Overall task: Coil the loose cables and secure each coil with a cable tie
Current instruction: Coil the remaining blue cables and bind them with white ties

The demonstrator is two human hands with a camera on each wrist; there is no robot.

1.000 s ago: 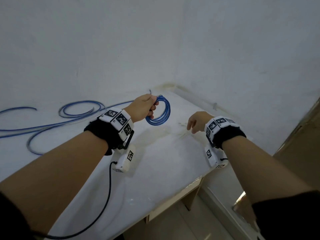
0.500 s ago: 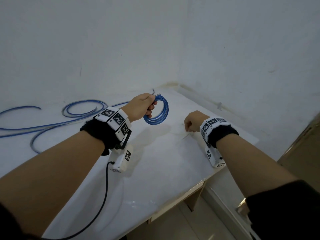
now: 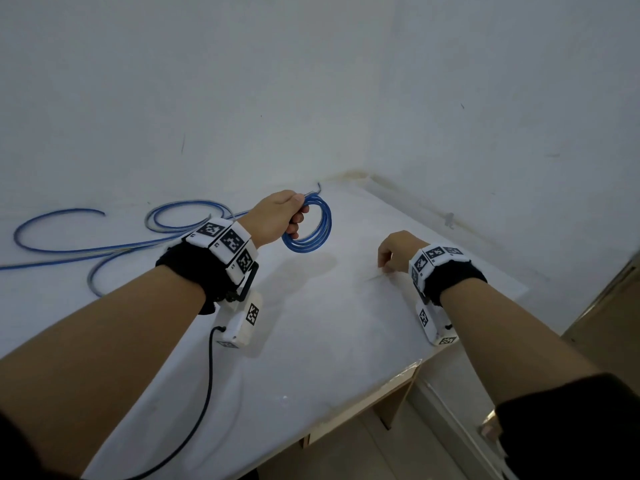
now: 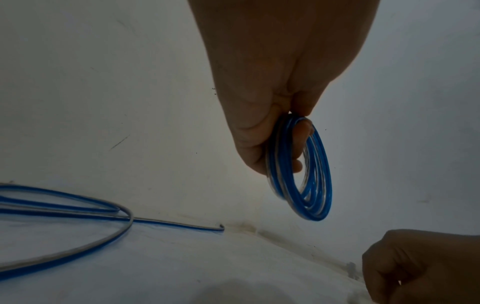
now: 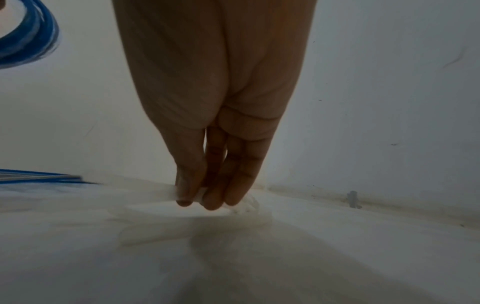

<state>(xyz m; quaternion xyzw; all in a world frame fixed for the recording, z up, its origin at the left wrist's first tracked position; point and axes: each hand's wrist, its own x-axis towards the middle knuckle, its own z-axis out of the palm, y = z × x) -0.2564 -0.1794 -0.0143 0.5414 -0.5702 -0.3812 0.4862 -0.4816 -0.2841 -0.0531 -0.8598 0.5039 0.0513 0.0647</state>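
Starting at the far left, the loose cable point(image 3: 114, 245) lay in slack curves on the table point(image 3: 329, 341), well apart from your hands and not yet wound. It stayed a snag hazard: any sweep of your left forearm across it could have dragged those loops toward the edge or tangled them.

Your left hand point(image 3: 275, 216) held the blue coil point(image 3: 311, 225) clear above the table, fingers curled through the ring and the thumb pressing the turns together at the top. In the left wrist view the coil point(image 4: 302, 170) showed several turns lying side by side, none bound. That was the main risk, I judged: this stiff, springy cable wanted to open, and if your grip had eased while your attention went to the other hand, the turns would have sprung apart and the coiling would have been lost. A short cable end seemed to stick up beside your knuckles; it could have slipped free first.

Your right hand point(image 3: 396, 251) was down at the table, thumb and fingertips point(image 5: 211, 202) brought together on something pale and thin, most likely a cable tie point(image 3: 372, 277), though the blur in the right wrist view left that unsure. White on white, flat against the surface, it was easy to fumble: a pinch that caught only its edge could have let it skate away, or lifted several from the small pale heap just behind your fingers.
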